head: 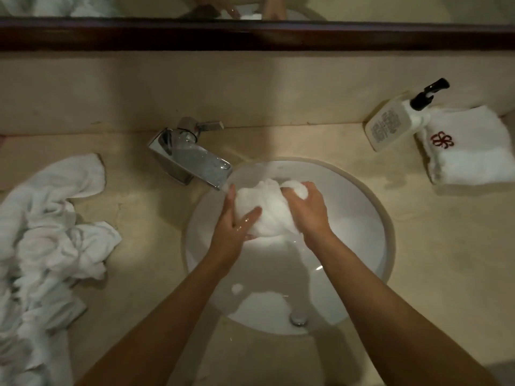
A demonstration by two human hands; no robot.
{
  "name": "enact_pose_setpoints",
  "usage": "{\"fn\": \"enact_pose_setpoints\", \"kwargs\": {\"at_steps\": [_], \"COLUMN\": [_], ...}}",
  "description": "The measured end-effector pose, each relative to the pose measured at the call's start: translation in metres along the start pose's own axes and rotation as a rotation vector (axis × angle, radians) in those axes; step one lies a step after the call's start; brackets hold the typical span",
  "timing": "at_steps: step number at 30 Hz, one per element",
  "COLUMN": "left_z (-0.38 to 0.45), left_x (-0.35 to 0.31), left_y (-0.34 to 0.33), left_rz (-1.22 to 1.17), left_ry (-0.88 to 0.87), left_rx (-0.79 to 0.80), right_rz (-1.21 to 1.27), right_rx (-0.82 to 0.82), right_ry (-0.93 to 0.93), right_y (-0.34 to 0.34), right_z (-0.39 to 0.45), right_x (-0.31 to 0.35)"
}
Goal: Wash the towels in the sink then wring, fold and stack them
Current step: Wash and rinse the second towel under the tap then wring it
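Note:
A bunched white towel (264, 210) is held over the white round sink (359, 213), right below the chrome faucet (192, 160). My left hand (237, 229) cups its left side, wet fingers curled under and the thumb across the front. My right hand (306, 210) grips the towel's upper right part, fingers wrapped over a wad of cloth. A heap of crumpled white towels (47, 235) lies on the counter at the left. A folded white towel with a red emblem (471, 151) lies on the counter at the right.
A white pump bottle with a black top (395, 121) stands beside the folded towel at the back right. The drain (298, 319) sits at the near side of the bowl. A dark-framed mirror (250, 34) runs along the back wall.

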State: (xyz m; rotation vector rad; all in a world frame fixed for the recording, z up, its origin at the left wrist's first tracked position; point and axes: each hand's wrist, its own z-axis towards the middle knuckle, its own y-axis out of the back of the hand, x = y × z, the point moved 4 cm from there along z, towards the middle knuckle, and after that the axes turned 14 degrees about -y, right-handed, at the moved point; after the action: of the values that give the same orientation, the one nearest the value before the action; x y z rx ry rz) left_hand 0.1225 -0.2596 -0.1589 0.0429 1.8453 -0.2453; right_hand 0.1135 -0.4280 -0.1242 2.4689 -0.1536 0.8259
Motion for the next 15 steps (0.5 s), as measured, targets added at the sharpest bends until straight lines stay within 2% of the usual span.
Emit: {"fn": "enact_pose_setpoints", "kwargs": {"at_steps": [3, 5, 7, 9, 10, 12, 15], "left_z": [-0.004, 0.000, 0.001, -0.004, -0.009, -0.021, -0.026], "left_x": [-0.021, -0.038, -0.051, -0.058, -0.058, -0.051, -0.031], "left_y": [0.014, 0.015, 0.006, -0.004, -0.009, -0.014, -0.017], "left_rz": [0.503, 0.688, 0.685, 0.580, 0.526, 0.475, 0.286], "left_ry": [-0.426, -0.629, -0.769, -0.855, -0.859, -0.774, -0.427], "left_rx": [0.183, 0.255, 0.338, 0.361, 0.319, 0.134, -0.254], "right_rz": [0.218, 0.176, 0.078, 0.152, 0.235, 0.312, 0.254], "right_rx": [0.254, 0.381, 0.412, 0.416, 0.397, 0.288, -0.002], "right_ry": [-0.292, -0.356, -0.401, -0.461, -0.467, -0.421, -0.298], "right_y": [0.004, 0.001, -0.002, -0.002, -0.001, 0.002, 0.002], "right_z": [-0.008, -0.017, -0.025, -0.029, -0.027, -0.023, -0.020], "right_x": [-0.007, -0.011, -0.016, -0.021, -0.024, -0.028, -0.030]}}
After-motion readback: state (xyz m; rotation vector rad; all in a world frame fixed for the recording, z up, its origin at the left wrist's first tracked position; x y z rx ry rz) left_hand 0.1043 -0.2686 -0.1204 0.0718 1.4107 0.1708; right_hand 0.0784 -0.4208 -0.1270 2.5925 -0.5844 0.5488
